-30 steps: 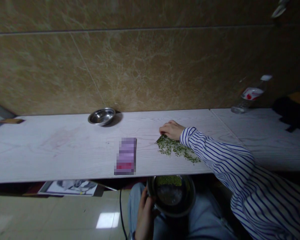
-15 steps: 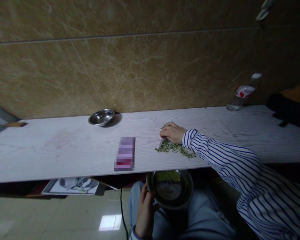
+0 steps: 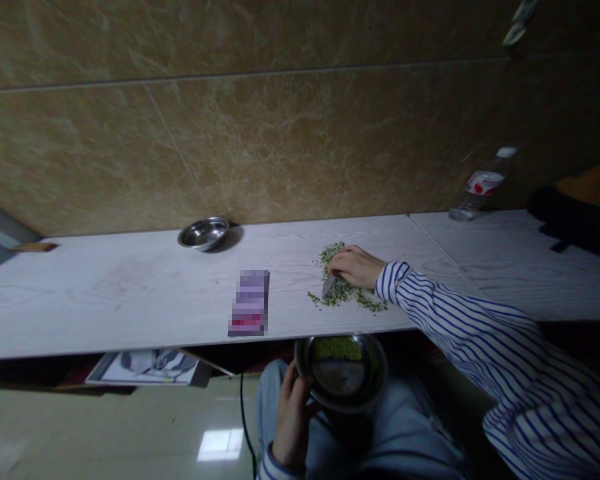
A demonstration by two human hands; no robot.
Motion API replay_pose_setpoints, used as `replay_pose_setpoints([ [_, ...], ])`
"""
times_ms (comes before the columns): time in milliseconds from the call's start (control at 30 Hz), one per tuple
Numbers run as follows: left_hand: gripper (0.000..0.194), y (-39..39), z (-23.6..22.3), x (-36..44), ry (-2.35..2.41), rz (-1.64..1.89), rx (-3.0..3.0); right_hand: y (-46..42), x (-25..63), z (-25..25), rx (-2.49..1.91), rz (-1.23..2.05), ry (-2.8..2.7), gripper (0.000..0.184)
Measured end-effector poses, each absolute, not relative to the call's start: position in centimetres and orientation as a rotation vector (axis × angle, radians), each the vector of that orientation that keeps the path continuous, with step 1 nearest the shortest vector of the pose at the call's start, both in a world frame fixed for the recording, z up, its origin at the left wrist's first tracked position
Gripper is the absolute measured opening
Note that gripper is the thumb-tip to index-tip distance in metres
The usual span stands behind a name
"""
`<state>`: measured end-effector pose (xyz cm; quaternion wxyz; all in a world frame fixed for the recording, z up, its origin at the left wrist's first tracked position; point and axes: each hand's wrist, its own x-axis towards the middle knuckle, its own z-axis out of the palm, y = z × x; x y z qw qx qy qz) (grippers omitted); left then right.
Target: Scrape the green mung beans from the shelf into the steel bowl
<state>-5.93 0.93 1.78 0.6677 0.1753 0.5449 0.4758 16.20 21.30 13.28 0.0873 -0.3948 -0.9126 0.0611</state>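
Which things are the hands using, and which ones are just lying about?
Being used:
- big metal bowl, in the left hand
- small flat tool, in the right hand
- green bits on the table

Just there:
- small metal bowl
- purple thing, blurred
- bottle

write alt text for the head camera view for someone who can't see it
A right hand pushes a small flat tool through scattered green beans on a pale table, while the left hand holds a metal bowl at its edge. A smaller bowl sits near the wall.
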Motion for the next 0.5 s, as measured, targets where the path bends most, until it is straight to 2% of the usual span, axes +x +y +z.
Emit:
replay_pose_setpoints([
  [133,0.058,0.9,1.8,-6.1,1.22,1.062,0.389,21.3,15.0,13.2,-1.283,0.141,-2.665,0.024],
  [333,0.05,0.9,2.7,-6.3,1.216,1.11,0.409,21.1,11.4,12.8,-1.366,-0.012,-2.72,0.03],
  [500,0.061,0.8,3.1,-6.3,1.209,1.122,0.372,20.7,11.2,12.3,-1.33,-0.009,-2.777,0.03],
])
